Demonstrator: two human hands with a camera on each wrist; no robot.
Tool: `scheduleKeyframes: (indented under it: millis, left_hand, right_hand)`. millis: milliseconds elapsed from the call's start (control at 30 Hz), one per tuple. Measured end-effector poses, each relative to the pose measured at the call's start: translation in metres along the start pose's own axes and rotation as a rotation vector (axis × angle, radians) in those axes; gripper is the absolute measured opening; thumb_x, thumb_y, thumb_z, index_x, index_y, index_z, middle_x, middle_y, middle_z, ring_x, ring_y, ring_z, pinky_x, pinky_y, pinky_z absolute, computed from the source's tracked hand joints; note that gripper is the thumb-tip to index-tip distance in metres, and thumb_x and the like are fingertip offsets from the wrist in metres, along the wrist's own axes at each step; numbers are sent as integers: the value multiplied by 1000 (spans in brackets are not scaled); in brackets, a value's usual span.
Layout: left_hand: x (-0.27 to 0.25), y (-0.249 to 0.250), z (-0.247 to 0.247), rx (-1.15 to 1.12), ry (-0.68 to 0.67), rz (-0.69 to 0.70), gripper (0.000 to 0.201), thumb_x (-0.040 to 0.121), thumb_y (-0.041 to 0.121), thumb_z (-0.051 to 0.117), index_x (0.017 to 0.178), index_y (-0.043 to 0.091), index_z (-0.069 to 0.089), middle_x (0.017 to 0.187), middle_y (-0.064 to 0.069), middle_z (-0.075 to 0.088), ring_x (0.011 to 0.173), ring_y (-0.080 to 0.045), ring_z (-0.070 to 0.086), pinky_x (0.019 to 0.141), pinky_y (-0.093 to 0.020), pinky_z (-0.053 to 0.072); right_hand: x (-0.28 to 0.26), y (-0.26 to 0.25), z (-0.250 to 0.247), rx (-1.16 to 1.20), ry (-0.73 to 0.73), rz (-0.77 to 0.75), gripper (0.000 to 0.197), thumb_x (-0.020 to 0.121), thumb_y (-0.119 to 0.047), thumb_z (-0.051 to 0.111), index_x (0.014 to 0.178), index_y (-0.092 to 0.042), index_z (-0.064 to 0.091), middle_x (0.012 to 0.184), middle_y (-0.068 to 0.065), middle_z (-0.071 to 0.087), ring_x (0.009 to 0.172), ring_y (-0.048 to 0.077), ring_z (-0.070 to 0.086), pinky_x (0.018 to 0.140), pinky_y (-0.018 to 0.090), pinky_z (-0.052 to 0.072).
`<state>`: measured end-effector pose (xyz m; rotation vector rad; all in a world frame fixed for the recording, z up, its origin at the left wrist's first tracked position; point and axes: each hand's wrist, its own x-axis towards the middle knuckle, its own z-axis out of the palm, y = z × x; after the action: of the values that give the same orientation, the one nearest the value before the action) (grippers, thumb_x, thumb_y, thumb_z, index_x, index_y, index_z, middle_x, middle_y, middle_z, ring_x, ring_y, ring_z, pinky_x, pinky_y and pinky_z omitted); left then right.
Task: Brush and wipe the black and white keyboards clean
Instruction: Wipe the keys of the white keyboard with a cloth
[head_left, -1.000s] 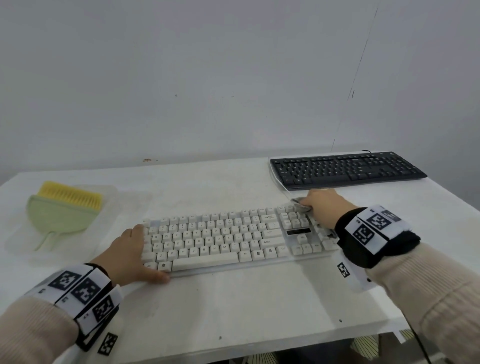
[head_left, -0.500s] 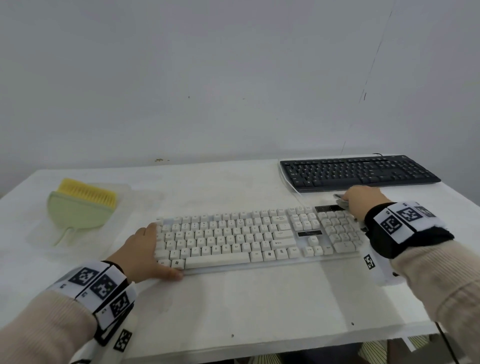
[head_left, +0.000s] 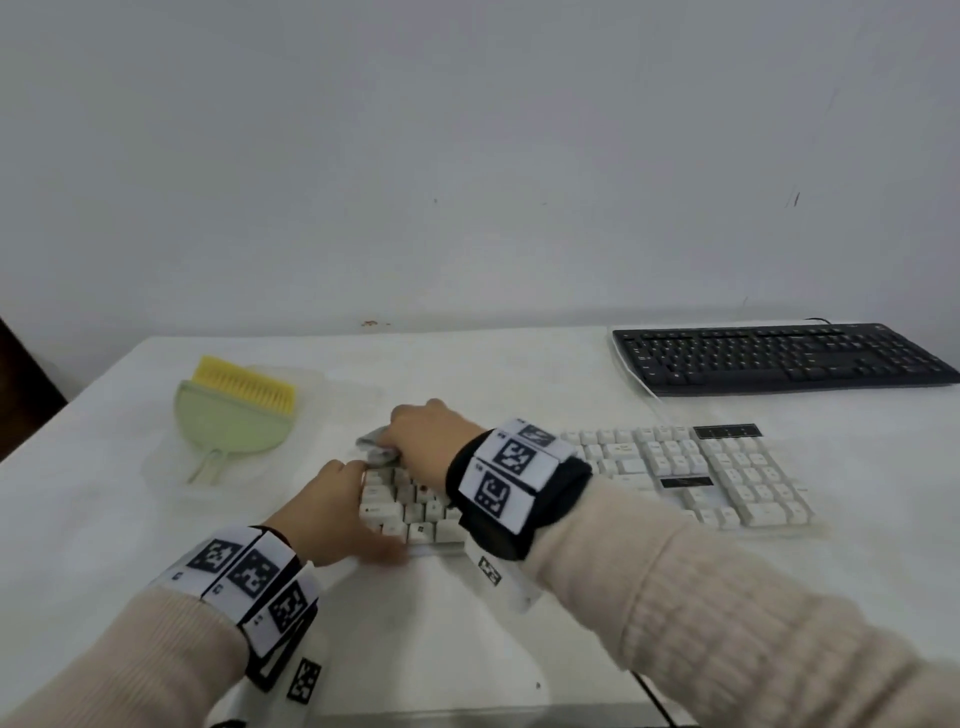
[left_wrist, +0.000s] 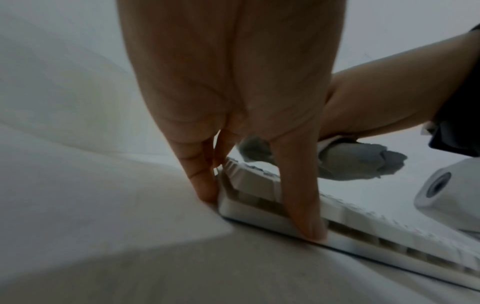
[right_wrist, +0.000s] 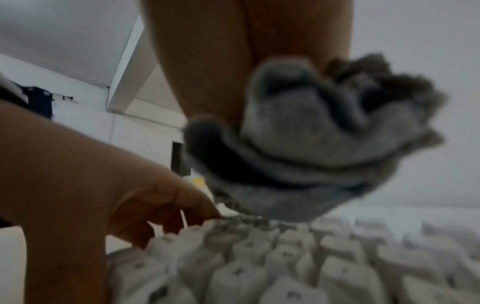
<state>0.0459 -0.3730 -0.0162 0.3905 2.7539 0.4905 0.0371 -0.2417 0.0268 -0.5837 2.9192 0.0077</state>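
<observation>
A: Two hands on the white keyboard (head_left: 675, 473) — one steadying, one wiping. The left hand (head_left: 332, 514) sits at the lower middle of the head view, fingers (left_wrist: 202, 181) straight against the keyboard's left end and thumb along its front edge, bracing it rather than gripping anything.

B: And the right hand (head_left: 431, 436)?

A: Bunched round a grey cloth (head_left: 376, 447), pressing it onto the keys at the top left corner of the keyboard, just above the left hand. In the right wrist view the cloth (right_wrist: 311, 144) hangs crumpled from the fist, its lowest fold touching the key tops.

B: What has changed?

A: A second ago that cloth was over the number pad, and half a second ago at the far right top edge. Now it has swept the whole length to the left end, and the right arm crosses over the middle keys. The left hand has stayed put.

B: So what does that mean for the job?

A: I'd judge one full wiping pass of the top rows is done — the lower rows probably remain. The black keyboard (head_left: 779, 358) lies at the upper right of the frame, well apart from both hands. The yellow-bristled brush (head_left: 234, 410) rests on a clear tray (head_left: 332, 395) at the left, untouched, so brushing looks finished or set aside.
</observation>
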Motion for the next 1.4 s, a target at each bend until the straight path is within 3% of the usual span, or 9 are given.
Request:
scheduleKeyframes:
  millis: [100,233,367,467,600,867,1100,1300,1400]
  left_hand:
    - [-5,9,-3,21,35,95,57,71,39,79,73,39,22,77,20,28,66,4,32,60,-4,32]
    - [0,-1,-2,14,-11,73,59,33,69,57,78,40,31,77,20,38,68,0,38,58,-7,32]
    - [7,-14,3,-38,-4,86,86,22,72,52,96,28,42,85,12,44,81,-8,45,58,-12,32]
    - [6,-12,3,-25,-32,79,78,29,69,61,94,31,42,95,5,51,93,-16,49,62,-14,34]
    - [7,-9,4,-24,-35,58,62,61,41,84,102,26,40,92,8,43,95,-14,45,74,-22,36]
    - [10,-15,6,-10,-17,9,78,54,50,85,112,20,43,104,2,45,91,-12,47,76,-25,41]
    - [15,-17,6,-49,-17,17,97,29,63,78,112,21,49,102,4,57,93,-12,57,82,-28,51]
    - [14,-16,8,-36,-11,-4,74,50,44,87,106,17,46,101,0,53,93,-15,53,64,-16,39]
    - [14,-16,6,-35,-29,-15,85,45,49,86,111,15,46,107,-2,53,95,-15,53,75,-23,46]
  right_hand:
    - [7,-7,9,40,-25,24,28,97,-5,39,120,-6,56,122,11,49,114,34,41,85,37,40]
    - [-1,-4,11,28,6,-13,30,96,-4,38,120,-8,56,120,8,48,113,33,40,78,35,37]
    - [-11,4,12,-15,28,-41,35,92,4,40,120,-6,57,122,8,46,112,34,40,76,35,39]
    - [-21,12,13,-32,33,-43,36,89,8,39,119,-3,56,121,9,45,110,33,40,76,36,42]
    - [-36,27,12,-38,3,-46,43,88,12,35,121,-5,56,120,10,44,106,32,41,75,35,40]
    - [-43,37,3,6,-53,87,31,91,4,37,112,-4,58,98,5,35,98,30,43,74,32,33]
    - [-14,-4,4,98,10,-37,36,95,-3,38,128,-10,52,122,11,48,111,32,42,84,36,40]
    - [-19,1,13,29,-13,-20,33,92,5,40,119,-4,55,115,11,46,108,33,41,76,37,37]
    - [-30,20,12,23,-21,2,33,91,7,39,117,-3,55,104,10,42,109,33,42,76,38,37]
